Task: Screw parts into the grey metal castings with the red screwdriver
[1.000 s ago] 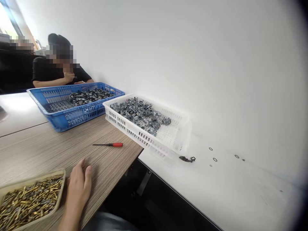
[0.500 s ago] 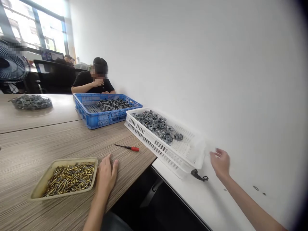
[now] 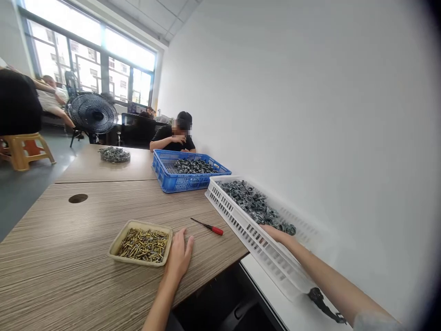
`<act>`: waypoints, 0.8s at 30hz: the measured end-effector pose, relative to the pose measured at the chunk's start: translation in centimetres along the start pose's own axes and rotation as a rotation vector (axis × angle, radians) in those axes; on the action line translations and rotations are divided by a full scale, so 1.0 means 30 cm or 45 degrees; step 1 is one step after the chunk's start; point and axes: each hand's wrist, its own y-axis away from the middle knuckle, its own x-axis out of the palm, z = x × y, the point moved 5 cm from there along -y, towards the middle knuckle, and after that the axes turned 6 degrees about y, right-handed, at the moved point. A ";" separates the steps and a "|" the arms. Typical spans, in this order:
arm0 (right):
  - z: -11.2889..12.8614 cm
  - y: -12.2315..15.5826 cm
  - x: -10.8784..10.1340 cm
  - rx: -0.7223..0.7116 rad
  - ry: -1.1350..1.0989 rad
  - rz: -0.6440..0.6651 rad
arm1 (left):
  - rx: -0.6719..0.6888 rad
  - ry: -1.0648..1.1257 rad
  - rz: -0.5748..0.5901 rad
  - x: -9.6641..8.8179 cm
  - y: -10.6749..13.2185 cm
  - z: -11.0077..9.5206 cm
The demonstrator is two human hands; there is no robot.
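Note:
My left hand lies flat and open on the wooden table, just right of a beige tray of brass screws. My right hand reaches into the white slotted basket and rests at the near end of the heap of grey metal parts; its fingertips are hidden among the parts. A small red-handled screwdriver lies between my left hand and the basket.
A blue basket of dark metal parts stands behind the white one. A person in black sits beyond it. A round dish of parts, a floor fan and a black clip on the white ledge are also in view.
My right hand has moved left from the ledge into the white basket. The view has swung left and up, so more of the room shows. My left hand stays flat on the table.

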 end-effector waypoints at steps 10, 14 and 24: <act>-0.040 -0.009 -0.171 -0.017 0.043 -0.235 | 0.013 -0.007 0.014 0.002 -0.001 0.005; 0.154 0.059 -0.299 -0.257 -0.141 -0.591 | 0.015 -0.016 0.017 -0.004 -0.001 0.002; 0.761 0.090 0.125 -0.634 -0.769 -0.449 | -0.015 0.081 -0.022 -0.045 0.011 -0.070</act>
